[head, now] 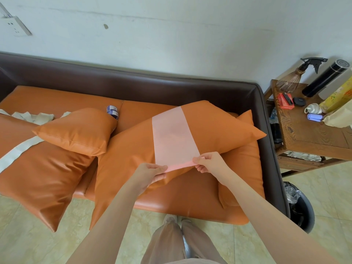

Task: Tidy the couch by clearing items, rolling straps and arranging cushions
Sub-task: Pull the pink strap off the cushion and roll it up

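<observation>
Lying flat across a large orange leather cushion (pixel 200 130) on the couch, the wide, pale pink, thin translucent strap (pixel 172 136) runs from 12 o'clock down to 6 o'clock. The left hand (pixel 150 173) and right hand (pixel 209 161) each pinch a corner of its near end, where the edge folds over in deeper pink.

— What do you see to your right, past the couch arm?

— You've got a wooden side table (pixel 312 134) there. On it stand a clear spray bottle (pixel 291 80) with a black trigger, a black cylinder flask (pixel 323 79), a red box (pixel 284 101), a small black case (pixel 299 101) and a yellow packet (pixel 337 98).

— And lower down?

— A dark bin (pixel 302 208) with a plastic liner sits on the pale tiled floor (pixel 22 235). High on the wall (pixel 171 35), to your left, you'll see a socket (pixel 14 25).
</observation>
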